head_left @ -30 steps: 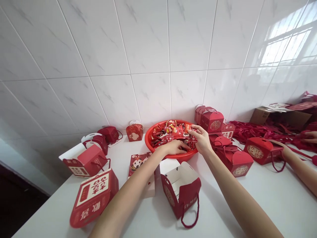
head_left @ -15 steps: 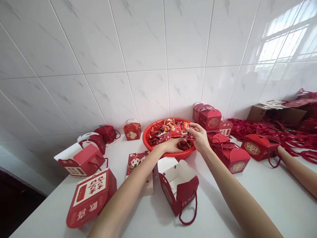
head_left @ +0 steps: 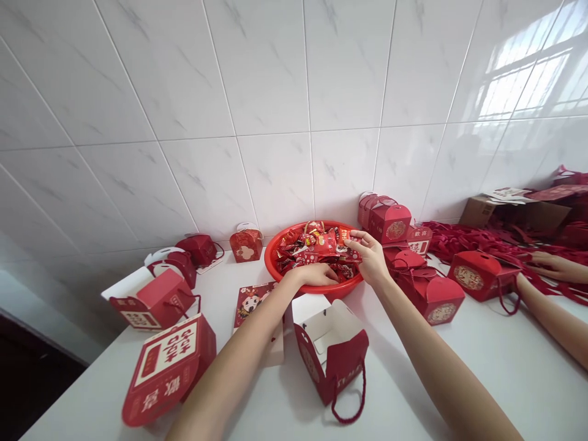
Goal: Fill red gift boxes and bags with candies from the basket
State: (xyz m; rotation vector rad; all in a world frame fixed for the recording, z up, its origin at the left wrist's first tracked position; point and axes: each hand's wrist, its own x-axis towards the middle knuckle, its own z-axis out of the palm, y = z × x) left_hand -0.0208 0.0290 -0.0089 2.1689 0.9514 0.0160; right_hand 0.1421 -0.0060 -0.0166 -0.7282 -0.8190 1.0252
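A red plastic basin [head_left: 271,260] against the wall holds a heap of red-wrapped candies [head_left: 321,245]. My left hand [head_left: 316,275] is over the basin's near side, its fingers stretched down among the wrappers; the tips are partly hidden. At the basin's right side, my right hand [head_left: 372,258] pinches a small red candy packet [head_left: 343,237] between thumb and fingers. In front of the basin stands an open red gift box [head_left: 337,361], its white inside facing up and a dark red cord handle hanging at the front.
Red gift boxes [head_left: 169,367] stand on the left, one of them blurred at its edge. More boxes [head_left: 432,294] are stacked on the right. A flat printed box [head_left: 248,300] lies beneath my left forearm. Another person's hands [head_left: 558,267] are at the far right, near red ribbons [head_left: 454,242].
My left hand has moved slightly left and its fingers have flattened onto the candies. My right hand stays nearly in place with the packet. The other person's second hand has appeared over the ribbons.
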